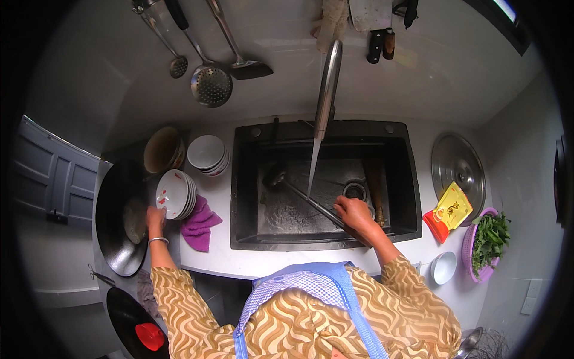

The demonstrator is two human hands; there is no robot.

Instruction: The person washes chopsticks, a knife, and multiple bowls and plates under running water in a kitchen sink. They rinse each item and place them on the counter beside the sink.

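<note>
My left hand is at the left, between the black wok and a stack of white plates or shallow bowls with red patterns. Its fingertips meet the near rim of the stack; the grip is unclear. My right hand hangs over the black sink, fingers curled; whether anything is in them is hidden. A long-handled ladle lies slanted across the sink, its handle passing beneath my right wrist. From the faucet, water runs down onto the ladle's handle. A brown brush-like tool stands in the sink's right side.
A purple cloth, stacked bowls and a large bowl sit left of the sink. To the right are a metal lid, yellow-red packet, leafy-green basket and small bowl. Utensils hang above.
</note>
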